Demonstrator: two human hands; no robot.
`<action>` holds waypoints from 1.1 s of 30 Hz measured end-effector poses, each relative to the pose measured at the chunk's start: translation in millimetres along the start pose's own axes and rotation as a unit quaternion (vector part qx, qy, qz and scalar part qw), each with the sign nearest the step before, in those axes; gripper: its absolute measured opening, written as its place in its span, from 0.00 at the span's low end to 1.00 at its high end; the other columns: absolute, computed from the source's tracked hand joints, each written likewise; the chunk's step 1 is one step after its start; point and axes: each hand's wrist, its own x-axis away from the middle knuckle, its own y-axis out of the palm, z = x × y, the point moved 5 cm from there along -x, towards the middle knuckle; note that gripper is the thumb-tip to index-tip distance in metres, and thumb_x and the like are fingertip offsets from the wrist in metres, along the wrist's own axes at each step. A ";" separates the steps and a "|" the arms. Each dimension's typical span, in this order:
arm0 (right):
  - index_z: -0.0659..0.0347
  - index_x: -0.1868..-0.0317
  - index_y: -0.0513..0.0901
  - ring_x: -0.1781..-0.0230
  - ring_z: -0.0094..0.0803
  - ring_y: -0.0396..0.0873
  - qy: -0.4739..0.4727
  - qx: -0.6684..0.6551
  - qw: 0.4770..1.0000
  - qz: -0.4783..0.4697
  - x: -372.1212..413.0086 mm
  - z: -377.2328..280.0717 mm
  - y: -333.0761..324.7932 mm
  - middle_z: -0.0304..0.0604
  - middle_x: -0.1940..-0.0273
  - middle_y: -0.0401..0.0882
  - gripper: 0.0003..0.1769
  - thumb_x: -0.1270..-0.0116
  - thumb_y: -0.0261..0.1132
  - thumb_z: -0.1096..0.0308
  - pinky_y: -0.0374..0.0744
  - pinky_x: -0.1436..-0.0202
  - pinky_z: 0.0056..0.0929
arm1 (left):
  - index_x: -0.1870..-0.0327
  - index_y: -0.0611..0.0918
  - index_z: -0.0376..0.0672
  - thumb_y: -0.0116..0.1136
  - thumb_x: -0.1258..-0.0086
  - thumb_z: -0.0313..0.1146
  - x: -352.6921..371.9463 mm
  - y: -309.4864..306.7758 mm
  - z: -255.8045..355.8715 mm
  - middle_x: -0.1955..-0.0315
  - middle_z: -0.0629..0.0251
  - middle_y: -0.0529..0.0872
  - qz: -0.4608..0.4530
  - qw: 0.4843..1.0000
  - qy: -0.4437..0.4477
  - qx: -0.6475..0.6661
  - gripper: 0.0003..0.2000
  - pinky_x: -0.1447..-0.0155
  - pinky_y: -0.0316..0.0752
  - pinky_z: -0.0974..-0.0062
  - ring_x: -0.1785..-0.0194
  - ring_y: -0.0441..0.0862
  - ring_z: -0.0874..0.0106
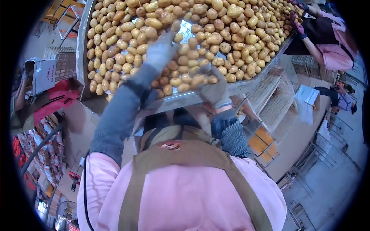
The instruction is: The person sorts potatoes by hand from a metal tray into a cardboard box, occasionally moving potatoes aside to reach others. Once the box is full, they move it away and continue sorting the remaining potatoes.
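Many yellow-brown potatoes point(239, 36) lie on a metal-edged sorting table point(181, 101). My left hand point(161, 50), in a pale glove with a grey sleeve, reaches over the middle of them; its fingers are smeared by motion. Near the table's front edge is my right hand point(214, 87), in a greyish glove, close beside a few potatoes. Its fingers are blurred too, and whether either hand grips a potato cannot be made out. A bright patch of table surface point(186, 31) shows between the potatoes, just right of my left hand.
At the upper right, a person's gloved hands point(296, 23) touch the potatoes. Plastic crates point(275, 102) stand right of the table, near a white box point(306, 95). Another person holds a white carton point(44, 75) at the left. Filled bags point(48, 148) lie at lower left.
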 end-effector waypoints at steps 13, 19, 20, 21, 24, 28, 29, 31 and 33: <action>0.65 0.27 0.58 0.32 0.60 0.73 -0.183 0.133 0.955 -0.190 -30.0 12.1 24.4 0.63 0.30 0.68 0.31 0.25 0.62 0.72 0.84 0.38 0.47 | 0.45 0.79 0.41 0.71 0.43 0.28 -61.2 14.1 -10.1 0.50 0.48 0.82 -0.237 0.901 0.067 -0.358 0.23 0.46 0.82 0.59 0.46 0.85 0.53; 0.67 0.27 0.56 0.29 0.55 0.72 -0.207 0.143 0.943 -0.219 -25.6 6.8 23.5 0.63 0.29 0.68 0.39 0.31 0.69 0.72 0.84 0.36 0.46 | 0.44 0.80 0.46 0.64 0.37 0.30 -64.2 7.8 -21.0 0.46 0.47 0.80 -0.272 0.892 0.125 -0.338 0.18 0.44 0.81 0.58 0.47 0.85 0.51; 0.67 0.29 0.58 0.31 0.49 0.73 -0.226 0.155 0.943 -0.186 -21.5 3.9 21.4 0.59 0.30 0.70 0.41 0.34 0.73 0.68 0.82 0.35 0.42 | 0.44 0.77 0.47 0.56 0.31 0.32 -66.2 4.5 -27.7 0.46 0.47 0.78 -0.299 0.890 0.141 -0.314 0.15 0.45 0.80 0.54 0.46 0.84 0.49; 0.67 0.31 0.60 0.32 0.43 0.75 -0.245 0.167 0.943 -0.152 -15.0 1.5 21.3 0.55 0.31 0.72 0.44 0.38 0.77 0.63 0.80 0.34 0.38 | 0.43 0.77 0.47 0.56 0.31 0.32 -66.6 1.1 -32.1 0.46 0.48 0.78 -0.297 0.893 0.157 -0.301 0.15 0.45 0.79 0.54 0.46 0.84 0.49; 0.68 0.33 0.61 0.34 0.36 0.77 -0.164 -0.088 0.952 -0.242 -1.3 -0.1 20.3 0.49 0.35 0.75 0.51 0.45 0.83 0.53 0.80 0.34 0.35 | 0.44 0.77 0.47 0.58 0.30 0.33 -68.4 -13.0 -30.4 0.49 0.51 0.81 -0.278 0.899 0.177 -0.289 0.14 0.47 0.80 0.56 0.48 0.85 0.52; 0.66 0.29 0.59 0.34 0.43 0.76 -0.140 -0.066 0.971 -0.183 10.9 5.8 4.6 0.52 0.33 0.72 0.46 0.37 0.72 0.50 0.82 0.37 0.36 | 0.49 0.79 0.44 0.64 0.31 0.35 -51.9 -43.2 -17.2 0.60 0.55 0.85 -0.097 0.994 0.008 -0.039 0.13 0.50 0.81 0.64 0.55 0.86 0.59; 0.64 0.26 0.57 0.32 0.51 0.74 -0.193 0.002 0.963 -0.189 12.7 9.6 -0.6 0.56 0.29 0.67 0.39 0.27 0.60 0.50 0.84 0.39 0.40 | 0.46 0.80 0.44 0.68 0.35 0.42 -39.9 -37.4 -12.7 0.57 0.59 0.87 -0.112 0.992 -0.046 0.025 0.19 0.46 0.81 0.67 0.52 0.86 0.63; 0.64 0.26 0.56 0.34 0.52 0.75 -0.257 0.121 0.944 -0.165 12.5 14.4 -19.1 0.57 0.30 0.68 0.37 0.27 0.62 0.58 0.83 0.38 0.42 | 0.46 0.81 0.45 0.65 0.32 0.47 15.7 -18.7 42.1 0.56 0.61 0.87 -0.169 0.985 0.031 0.022 0.20 0.45 0.80 0.67 0.52 0.86 0.64; 0.65 0.29 0.57 0.40 0.45 0.79 -0.300 0.231 0.922 -0.084 11.5 20.6 -38.4 0.53 0.34 0.72 0.41 0.34 0.71 0.63 0.84 0.41 0.36 | 0.46 0.83 0.50 0.62 0.29 0.44 36.4 5.0 72.9 0.56 0.59 0.87 -0.146 0.979 0.142 0.031 0.15 0.47 0.80 0.63 0.52 0.86 0.59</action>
